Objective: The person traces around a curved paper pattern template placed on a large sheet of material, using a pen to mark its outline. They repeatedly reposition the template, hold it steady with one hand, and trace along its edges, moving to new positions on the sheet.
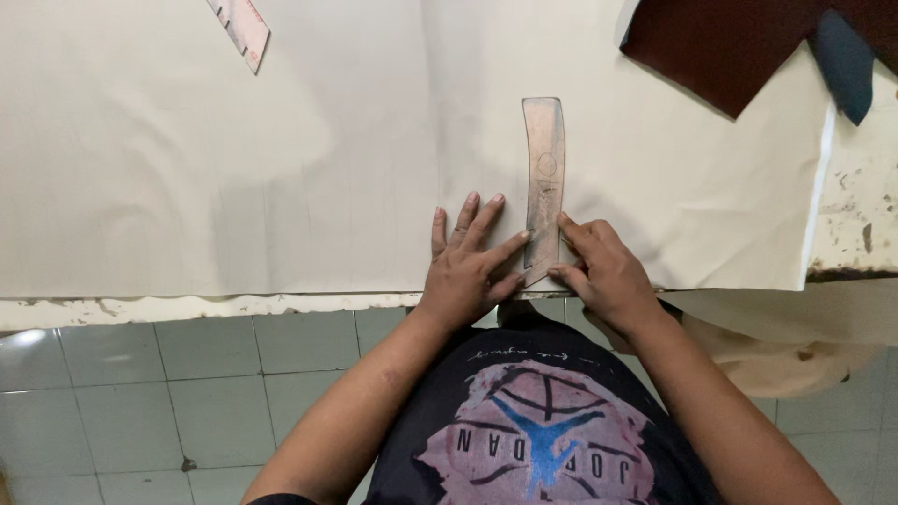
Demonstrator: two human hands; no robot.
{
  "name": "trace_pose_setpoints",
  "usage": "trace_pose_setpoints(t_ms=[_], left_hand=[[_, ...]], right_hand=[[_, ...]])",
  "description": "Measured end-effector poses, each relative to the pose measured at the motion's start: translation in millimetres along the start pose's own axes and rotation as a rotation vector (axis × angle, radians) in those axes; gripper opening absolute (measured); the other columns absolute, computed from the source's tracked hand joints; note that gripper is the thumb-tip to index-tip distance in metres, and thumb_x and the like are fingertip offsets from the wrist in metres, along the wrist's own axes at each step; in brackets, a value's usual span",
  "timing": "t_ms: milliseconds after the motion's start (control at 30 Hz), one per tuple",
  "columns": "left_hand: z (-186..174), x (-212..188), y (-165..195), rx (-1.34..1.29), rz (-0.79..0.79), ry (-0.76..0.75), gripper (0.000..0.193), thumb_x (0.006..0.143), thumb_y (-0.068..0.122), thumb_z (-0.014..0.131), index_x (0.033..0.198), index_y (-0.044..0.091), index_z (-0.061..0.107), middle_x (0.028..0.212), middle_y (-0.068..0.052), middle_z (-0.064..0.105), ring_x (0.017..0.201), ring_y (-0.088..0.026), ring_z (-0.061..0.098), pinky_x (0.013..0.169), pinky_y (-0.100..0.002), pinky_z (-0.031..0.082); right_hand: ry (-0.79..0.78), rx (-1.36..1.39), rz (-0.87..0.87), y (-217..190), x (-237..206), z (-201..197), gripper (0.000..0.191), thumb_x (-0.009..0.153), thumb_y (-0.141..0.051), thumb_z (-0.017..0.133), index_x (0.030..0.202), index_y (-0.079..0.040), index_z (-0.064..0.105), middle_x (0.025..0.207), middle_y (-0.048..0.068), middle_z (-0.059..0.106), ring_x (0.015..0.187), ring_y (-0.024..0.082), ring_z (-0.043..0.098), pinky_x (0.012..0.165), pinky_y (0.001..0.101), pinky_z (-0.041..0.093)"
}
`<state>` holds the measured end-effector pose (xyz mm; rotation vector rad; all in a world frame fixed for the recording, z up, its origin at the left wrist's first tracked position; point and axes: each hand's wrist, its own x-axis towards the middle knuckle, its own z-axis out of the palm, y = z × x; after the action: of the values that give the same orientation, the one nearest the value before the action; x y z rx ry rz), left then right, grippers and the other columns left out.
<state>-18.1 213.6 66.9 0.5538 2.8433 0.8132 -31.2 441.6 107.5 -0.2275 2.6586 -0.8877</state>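
Cream cloth is lying flat over the table in front of you, and at its far left a pale ruler is poking in from the top edge. Moving right, your left hand is pressing down on the cloth with its fingers spread flat, gripping nothing, the forefinger reaching across to touch the near end of the pattern piece. That piece is a long, narrow, slightly curved strip of brownish card, worn at the edges, with a faint drawn circle near its middle; it is lying lengthwise away from you, near the table's front edge. Your right hand is sitting just beside it, fingers bent and pinning its right edge, and I cannot tell whether they are holding a marker. You seem to be steadying the template for tracing; the next stroke is calling for firm, even pressure. Further right, dark maroon fabric and a blue scrap are lying at the corner.
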Motion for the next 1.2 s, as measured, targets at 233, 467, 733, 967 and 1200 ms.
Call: trace_pose_setpoints(t_ms=[233, 467, 733, 967, 1200], left_hand=[[0.2, 0.4, -0.6, 0.003, 0.005, 0.019, 0.054, 0.088, 0.058, 0.07, 0.138, 0.038, 0.064, 0.167, -0.007, 0.029, 0.158, -0.031, 0.016, 0.126, -0.061, 0.001], [3.3, 0.2, -0.8, 0.03, 0.009, 0.023, 0.056, 0.087, 0.056, 0.069, 0.139, 0.038, 0.062, 0.167, -0.008, 0.03, 0.158, -0.032, 0.017, 0.125, -0.063, 0.001], [-3.4, 6.7, 10.1, 0.194, 0.179, 0.073, 0.059, 0.09, 0.043, 0.068, 0.143, 0.017, 0.061, 0.158, 0.001, 0.047, 0.155, -0.024, 0.029, 0.123, -0.066, 0.0], [2.7, 30.4, 40.2, 0.4, 0.249, -0.283, 0.044, 0.101, 0.015, 0.053, 0.14, -0.007, 0.056, 0.148, -0.024, 0.052, 0.113, -0.026, 0.06, 0.09, -0.039, 0.049], [44.4, 38.5, 71.2, 0.255, -0.03, -0.174, 0.064, 0.088, 0.018, 0.061, 0.139, -0.021, 0.056, 0.106, -0.024, 0.068, 0.071, -0.023, 0.068, 0.056, -0.032, 0.054]], right_hand=[[0.01, 0.018, -0.014, -5.4, -0.7, -2.5, 0.071, 0.08, -0.019, 0.081, 0.146, -0.01, 0.055, 0.106, 0.01, 0.06, 0.078, 0.021, 0.067, 0.072, 0.0353, 0.055], [0.01, 0.019, 0.006, -8.6, 1.2, -3.2, 0.069, 0.08, -0.019, 0.081, 0.144, -0.01, 0.057, 0.105, 0.01, 0.061, 0.077, 0.021, 0.067, 0.072, 0.0357, 0.055], [0.005, -0.067, -0.036, -4.6, 0.5, -1.0, 0.068, 0.081, -0.021, 0.081, 0.144, -0.011, 0.058, 0.103, 0.01, 0.061, 0.08, 0.023, 0.064, 0.072, 0.037, 0.054], [0.035, -0.019, -0.153, -17.1, 37.9, -38.3, 0.026, 0.098, -0.021, 0.066, 0.12, -0.012, 0.074, 0.101, 0.009, 0.062, 0.089, 0.024, 0.064, 0.079, 0.0365, 0.055], [-0.22, -0.114, -0.106, -60.9, 78.2, -57.7, 0.026, 0.097, -0.027, 0.062, 0.107, -0.006, 0.073, 0.103, 0.012, 0.073, 0.094, 0.029, 0.069, 0.085, 0.0409, 0.053]])
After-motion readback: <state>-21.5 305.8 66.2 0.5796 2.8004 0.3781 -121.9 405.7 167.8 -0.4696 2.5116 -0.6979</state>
